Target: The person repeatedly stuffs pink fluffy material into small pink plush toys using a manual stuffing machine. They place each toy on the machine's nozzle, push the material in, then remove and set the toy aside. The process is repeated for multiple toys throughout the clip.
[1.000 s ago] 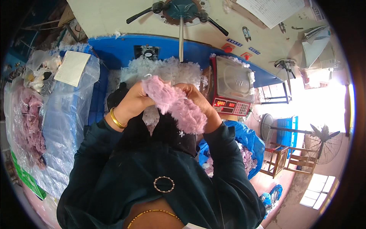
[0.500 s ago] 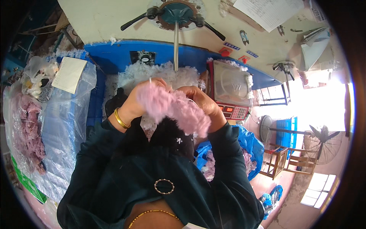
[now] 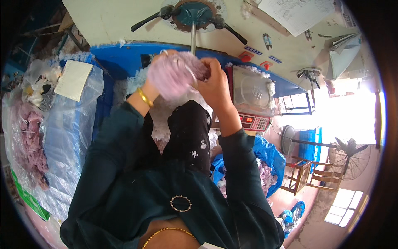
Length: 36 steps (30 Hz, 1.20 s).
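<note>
Both of my hands hold a fluffy pink plush piece [image 3: 176, 76], raised in front of the blue panel and blurred by motion. My left hand [image 3: 152, 85], with a gold bangle at the wrist, is closed on its left side; the plush hides most of those fingers. On the right side, my right hand [image 3: 215, 83] grips it with bent fingers and thumb. A thin white strand shows by the plush. Directly above is a metal tube [image 3: 193, 39] coming from the machine; its lower end is hidden behind the plush and hands.
White fluff [image 3: 161, 124] lies below my hands. At the right stand a scale [image 3: 251, 93] with a red keypad and a blue bag [image 3: 273, 157] of pink pieces. Plastic sheeting [image 3: 68, 137], pink plush and a notepad [image 3: 74, 81] are at the left. Pliers [image 3: 267, 40] lie on the cream machine face.
Both hands have moved up with the pink plush toward the tube, covering its lower end. The plush is now bunched closer together, and my right forearm is more upright.
</note>
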Motion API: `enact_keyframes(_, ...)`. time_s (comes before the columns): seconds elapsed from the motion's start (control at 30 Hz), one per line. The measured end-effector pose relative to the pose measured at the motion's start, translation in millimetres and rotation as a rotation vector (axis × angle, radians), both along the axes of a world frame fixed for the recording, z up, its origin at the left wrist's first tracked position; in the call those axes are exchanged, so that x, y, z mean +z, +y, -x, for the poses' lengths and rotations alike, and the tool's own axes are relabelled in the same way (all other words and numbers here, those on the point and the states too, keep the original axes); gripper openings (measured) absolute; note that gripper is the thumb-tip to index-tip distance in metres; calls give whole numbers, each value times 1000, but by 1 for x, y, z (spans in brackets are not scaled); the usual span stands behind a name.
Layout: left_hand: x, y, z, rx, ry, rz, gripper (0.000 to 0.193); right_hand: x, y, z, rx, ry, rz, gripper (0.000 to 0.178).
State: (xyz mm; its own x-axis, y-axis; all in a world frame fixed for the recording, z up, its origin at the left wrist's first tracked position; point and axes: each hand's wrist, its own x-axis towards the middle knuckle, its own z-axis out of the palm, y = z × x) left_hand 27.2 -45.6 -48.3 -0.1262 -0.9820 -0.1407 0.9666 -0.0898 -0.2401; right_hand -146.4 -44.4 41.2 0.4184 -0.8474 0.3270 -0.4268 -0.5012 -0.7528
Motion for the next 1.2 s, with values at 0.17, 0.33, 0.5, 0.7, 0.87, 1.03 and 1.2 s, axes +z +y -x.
enact_keyframes(0.17,29,9,0,11,-1464,284,36,-5,-28,-25,-189,150,493,32)
enact_keyframes(0.33,47,12,7,123,-1387,123,37,7,-83,-48,-251,343,328,24)
enact_keyframes(0.5,34,27,-1,18,-1365,208,38,-6,-67,-40,-255,184,788,23)
enact_keyframes(0.7,26,46,-11,-43,-1660,331,31,7,-16,-25,-103,-359,-26,20)
enact_keyframes(0.87,45,61,6,460,-2444,565,29,-8,-11,-7,115,-453,-219,25)
enact_keyframes(1.03,46,61,34,772,-2714,426,27,-15,-43,-34,-237,-291,516,15)
enact_keyframes(1.2,64,47,46,536,-2723,178,32,-17,-93,-50,-263,-330,107,20)
